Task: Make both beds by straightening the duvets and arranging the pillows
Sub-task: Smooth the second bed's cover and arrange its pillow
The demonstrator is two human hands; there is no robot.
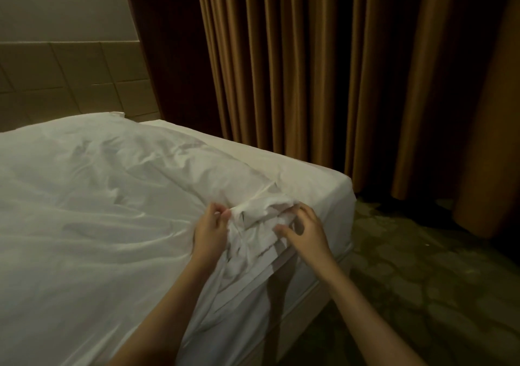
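A white, wrinkled duvet (92, 196) covers most of the bed, and its corner is bunched up near the bed's right corner. My left hand (209, 230) pinches the bunched duvet corner (259, 219) from the left. My right hand (305, 229) is at the same bunch from the right, its fingers curled onto the folds. A bare strip of the fitted mattress sheet (312, 180) shows along the bed's far right edge. No pillow shows clearly.
Brown pleated curtains (323, 70) hang close behind the bed's right side. A padded beige headboard (70, 78) stands at the back left. Dark green patterned carpet (422, 275) lies to the right of the bed. The bed base (306, 306) shows below the sheet.
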